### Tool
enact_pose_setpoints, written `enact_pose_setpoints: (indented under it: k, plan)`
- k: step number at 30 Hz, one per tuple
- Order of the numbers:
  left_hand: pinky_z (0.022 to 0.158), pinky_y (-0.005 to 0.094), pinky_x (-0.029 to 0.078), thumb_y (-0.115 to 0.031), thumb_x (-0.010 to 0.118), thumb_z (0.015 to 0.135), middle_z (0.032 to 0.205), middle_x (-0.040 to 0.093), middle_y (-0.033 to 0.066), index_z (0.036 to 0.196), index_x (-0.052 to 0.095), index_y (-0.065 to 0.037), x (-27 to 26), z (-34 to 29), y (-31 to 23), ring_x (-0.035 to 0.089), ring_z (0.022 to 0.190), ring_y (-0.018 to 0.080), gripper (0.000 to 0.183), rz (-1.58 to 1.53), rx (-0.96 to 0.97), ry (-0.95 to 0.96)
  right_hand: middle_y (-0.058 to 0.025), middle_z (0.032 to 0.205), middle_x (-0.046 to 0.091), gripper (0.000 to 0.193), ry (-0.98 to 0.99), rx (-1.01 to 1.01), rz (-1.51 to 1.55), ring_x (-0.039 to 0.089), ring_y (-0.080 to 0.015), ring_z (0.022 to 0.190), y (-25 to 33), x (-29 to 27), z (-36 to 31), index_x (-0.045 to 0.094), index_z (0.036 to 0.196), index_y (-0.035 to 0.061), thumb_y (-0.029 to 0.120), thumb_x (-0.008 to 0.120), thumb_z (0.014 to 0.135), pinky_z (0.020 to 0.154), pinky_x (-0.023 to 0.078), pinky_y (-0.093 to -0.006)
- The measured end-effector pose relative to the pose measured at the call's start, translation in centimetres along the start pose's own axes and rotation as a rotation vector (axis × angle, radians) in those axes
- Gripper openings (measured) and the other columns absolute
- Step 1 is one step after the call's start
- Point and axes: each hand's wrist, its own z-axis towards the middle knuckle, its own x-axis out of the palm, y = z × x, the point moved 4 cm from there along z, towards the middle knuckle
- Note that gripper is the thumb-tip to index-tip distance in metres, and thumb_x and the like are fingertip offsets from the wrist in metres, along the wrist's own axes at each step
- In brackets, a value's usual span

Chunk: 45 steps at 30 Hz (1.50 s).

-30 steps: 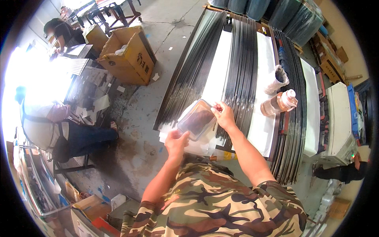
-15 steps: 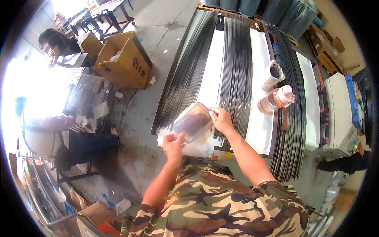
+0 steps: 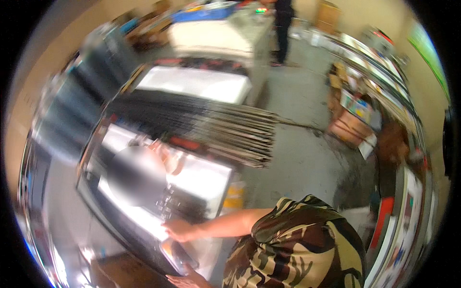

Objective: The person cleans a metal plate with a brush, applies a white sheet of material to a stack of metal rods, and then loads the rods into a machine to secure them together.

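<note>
Case [image 3: 182,255] near table edge [image 3: 227,189], left hand [image 3: 188,278] splayed, right hand [image 3: 179,230], grip too blurred to tell; floor [image 3: 307,165] alongside

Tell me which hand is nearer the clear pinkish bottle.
Right. The right hand is below the bottle in the picture, apart from it; the left hand is farther below, near the bottom edge.

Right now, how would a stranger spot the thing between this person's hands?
Find the large table bearing white sheets and long dark rods. Go down toward the picture's bottom, to the right hand and left hand. Between them is a small greyish case, blurred here; its orange-tan end sets it apart from the plain white sheets.
</note>
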Motion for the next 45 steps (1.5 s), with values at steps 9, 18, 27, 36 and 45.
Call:
enact_pose_setpoints:
  k: [9, 18, 27, 36, 45]
  plan:
    - [0.091, 0.0501, 0.045, -0.046, 0.066, 0.089, 0.124, 0.056, 0.0239, 0.139, 0.045, 0.004, -1.4, 2.1, -12.9, 0.053, 0.113, 0.0413, 0.074, -0.614, 0.646, 0.538, -0.0149, 0.092, 0.068, 0.019, -0.353, -0.083, -0.178, 0.065, -0.0391, 0.085, -4.2, -8.3, -17.9, 0.065, 0.101, 0.0062, 0.022, 0.063, 0.091, 0.071, 0.050, -0.0494]
    - [0.108, 0.0488, 0.030, -0.042, 0.051, 0.098, 0.143, 0.043, 0.0189, 0.149, 0.033, -0.001, -6.2, -6.5, -27.9, 0.037, 0.132, 0.0381, 0.068, -0.943, 1.068, 0.657, -0.0158, 0.107, 0.074, 0.048, -0.432, 0.597, 0.346, 0.070, -0.0279, 0.098, -14.2, -15.7, -41.9, 0.073, 0.110, 0.0053, 0.046, 0.049, 0.103, 0.085, 0.053, -0.0404]
    - [0.124, 0.0475, 0.016, -0.039, 0.035, 0.108, 0.162, 0.029, 0.0139, 0.159, 0.022, -0.006, -14.5, -18.0, -53.2, 0.021, 0.152, 0.0349, 0.062, -1.294, 1.212, 0.530, -0.0074, 0.163, 0.033, 0.084, -0.655, -0.093, 1.313, 0.038, -0.0255, 0.144, -12.6, -32.5, -45.7, 0.030, 0.158, 0.0101, 0.071, 0.033, 0.100, 0.115, 0.034, -0.0457]
    - [0.119, 0.0494, 0.026, -0.067, 0.029, 0.102, 0.158, 0.037, 0.0179, 0.158, 0.027, -0.008, -14.9, -22.6, -79.7, 0.029, 0.149, 0.0331, 0.082, -1.823, -0.447, 2.224, -0.0148, 0.167, 0.019, 0.080, -1.125, -0.097, -0.430, 0.011, -0.0328, 0.155, -14.7, -54.5, -58.6, 0.028, 0.158, 0.0063, 0.062, 0.038, 0.102, 0.124, 0.009, -0.0470]
    - [0.119, 0.0493, 0.027, -0.026, 0.084, 0.075, 0.156, 0.037, 0.0232, 0.151, 0.034, 0.001, -21.3, -15.3, -107.1, 0.033, 0.146, 0.0384, 0.095, -1.515, 1.367, 0.646, -0.0129, 0.121, 0.070, 0.045, -1.514, 0.881, -0.217, 0.068, -0.0309, 0.105, -28.2, -75.3, -78.9, 0.064, 0.127, 0.0039, 0.031, 0.068, 0.092, 0.094, 0.053, -0.0396]
